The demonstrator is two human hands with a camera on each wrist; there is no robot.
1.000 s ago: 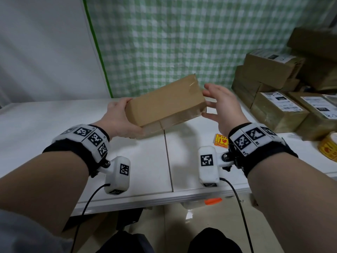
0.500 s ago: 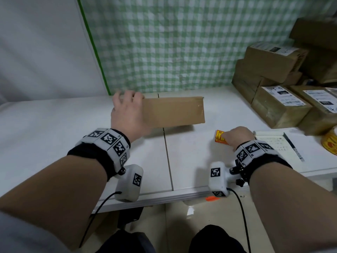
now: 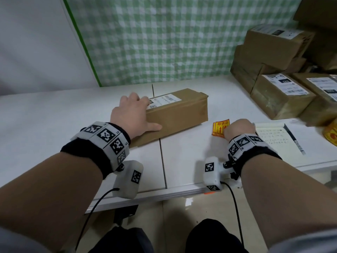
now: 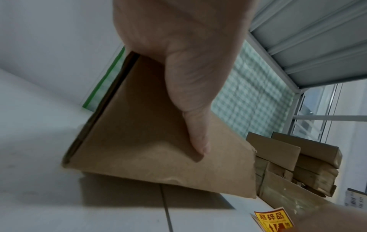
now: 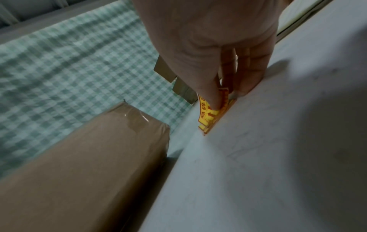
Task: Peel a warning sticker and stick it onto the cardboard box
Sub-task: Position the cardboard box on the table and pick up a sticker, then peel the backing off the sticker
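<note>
wrist rigs: marker bands + small white cam pods on both forearms, cables hanging off below the tabletop (image 3: 182,161) edge.
right hand (image 3: 238,129): near, on the tabletop R of centre; fingers curled down onto the sticker stack, thumb + fingertips pinching it per right wrist view.
warning sticker stack (image 3: 219,127): yellow w/ red print, lying on the tabletop just R of the box's near end, partly under the right hand; top sheet bent upward btwn the fingers in right wrist view (image 5: 208,113). Cannot tell if a sticker is peeled off its backing yet.
left hand (image 3: 131,114): on the box's L end, palm over the top edge, thumb stretched flat along the near side face (left wrist view), fingers reaching over the top onto the label. Fingers not curled tight; presses the box down.
cardboard box (image 3: 178,114): long, brown, lying flat on the tabletop across the seam btwn two panels, angled w/ R end farther away; clear tape on that end.
shipping label (image 3: 164,101): white, on the box top, L part under the fingers.
notebook (image 3: 275,141): open, handwritten, R of the right hand, a pen (image 3: 293,139) lying on it.
tape roll (image 3: 331,136): yellow, far R edge, blurred.
parcel pile (image 3: 280,70): brown labelled boxes stacked at back R.
backdrop: green-check cloth (image 3: 164,39) behind the tabletop.
</note>
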